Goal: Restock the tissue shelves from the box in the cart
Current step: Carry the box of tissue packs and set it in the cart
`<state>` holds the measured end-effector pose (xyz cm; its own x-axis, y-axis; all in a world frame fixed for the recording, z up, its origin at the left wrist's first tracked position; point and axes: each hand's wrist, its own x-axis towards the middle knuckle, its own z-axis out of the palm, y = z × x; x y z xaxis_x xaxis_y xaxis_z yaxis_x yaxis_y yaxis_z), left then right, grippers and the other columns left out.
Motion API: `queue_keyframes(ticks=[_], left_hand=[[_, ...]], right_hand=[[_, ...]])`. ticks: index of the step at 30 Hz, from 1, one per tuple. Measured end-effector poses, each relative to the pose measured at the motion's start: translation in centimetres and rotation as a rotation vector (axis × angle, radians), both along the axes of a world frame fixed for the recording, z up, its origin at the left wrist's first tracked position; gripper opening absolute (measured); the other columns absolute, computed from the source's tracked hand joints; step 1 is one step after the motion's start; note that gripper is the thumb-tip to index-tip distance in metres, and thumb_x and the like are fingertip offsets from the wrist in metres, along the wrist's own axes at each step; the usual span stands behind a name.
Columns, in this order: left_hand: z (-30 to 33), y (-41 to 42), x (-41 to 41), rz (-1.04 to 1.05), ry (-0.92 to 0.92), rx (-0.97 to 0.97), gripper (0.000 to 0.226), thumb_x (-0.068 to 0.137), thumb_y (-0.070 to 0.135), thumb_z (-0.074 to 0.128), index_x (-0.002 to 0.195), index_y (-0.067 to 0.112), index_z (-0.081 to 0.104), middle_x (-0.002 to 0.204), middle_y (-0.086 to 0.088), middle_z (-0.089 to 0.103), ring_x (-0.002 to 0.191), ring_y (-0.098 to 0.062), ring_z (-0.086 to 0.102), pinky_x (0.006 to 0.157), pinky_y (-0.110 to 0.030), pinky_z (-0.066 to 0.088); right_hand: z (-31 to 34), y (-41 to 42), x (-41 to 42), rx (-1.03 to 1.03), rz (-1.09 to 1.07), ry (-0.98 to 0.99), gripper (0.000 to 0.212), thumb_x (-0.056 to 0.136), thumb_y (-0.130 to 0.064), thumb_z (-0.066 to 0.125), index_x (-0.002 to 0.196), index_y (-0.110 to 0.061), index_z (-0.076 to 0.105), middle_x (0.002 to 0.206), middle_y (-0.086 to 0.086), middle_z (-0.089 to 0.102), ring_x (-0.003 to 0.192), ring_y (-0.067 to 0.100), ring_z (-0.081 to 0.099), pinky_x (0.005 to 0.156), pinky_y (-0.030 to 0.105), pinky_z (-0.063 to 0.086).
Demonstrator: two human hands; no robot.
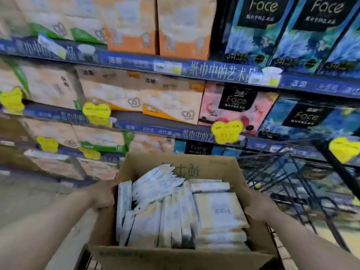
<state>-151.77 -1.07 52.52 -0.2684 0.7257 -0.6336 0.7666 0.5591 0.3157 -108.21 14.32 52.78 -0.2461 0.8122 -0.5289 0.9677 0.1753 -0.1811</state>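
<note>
Now, left hand (104, 193), right hand (257, 208), gripping cardboard box (194, 256) sides

Yellow heart-shaped promo tags (227, 131) hang from shelf edges; grey floor (29, 193) lower left.

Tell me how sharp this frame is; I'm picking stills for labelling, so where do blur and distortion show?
Head view: motion blur smears the shelf labels and left packs; wide-angle bending curves the shelves; the cardboard box, held by left hand and right hand, is sharpest.
</note>
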Motion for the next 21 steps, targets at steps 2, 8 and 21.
queue_keyframes(ticks=[2,8,21], left_hand=[[-2.9,0.5,-1.0,-0.009,-0.048,0.002,0.061,0.067,0.053,0.057,0.127,0.043,0.049,0.111,-0.002,0.067,0.088,-0.02,0.07,0.067,-0.037,0.06],[-8.0,0.3,-0.8,-0.115,-0.03,-0.012,0.089,0.082,0.033,0.06,0.152,0.021,0.008,0.145,-0.013,0.045,0.124,-0.031,0.052,0.091,-0.029,0.041],[-14.2,0.9,-3.9,-0.098,0.078,-0.076,0.085,0.078,0.041,0.063,0.15,0.038,0.018,0.135,-0.006,0.055,0.111,-0.027,0.058,0.085,-0.033,0.05]], right_hand=[[-2.2,-1.0,-0.6,-0.01,-0.014,0.018,0.083,0.085,-0.042,0.059,0.152,-0.032,0.011,0.151,0.0,0.038,0.129,0.021,0.048,0.089,0.025,0.04],[-10.5,-3.2,-2.3,-0.003,-0.109,0.121,0.08,0.083,-0.015,0.061,0.147,-0.042,0.021,0.146,0.002,0.047,0.123,0.026,0.055,0.089,0.032,0.045],[-16.6,-3.4,-7.7,-0.086,-0.362,-0.066,0.072,0.086,-0.024,0.056,0.148,-0.026,0.018,0.142,0.017,0.038,0.111,0.037,0.052,0.08,0.04,0.05]])
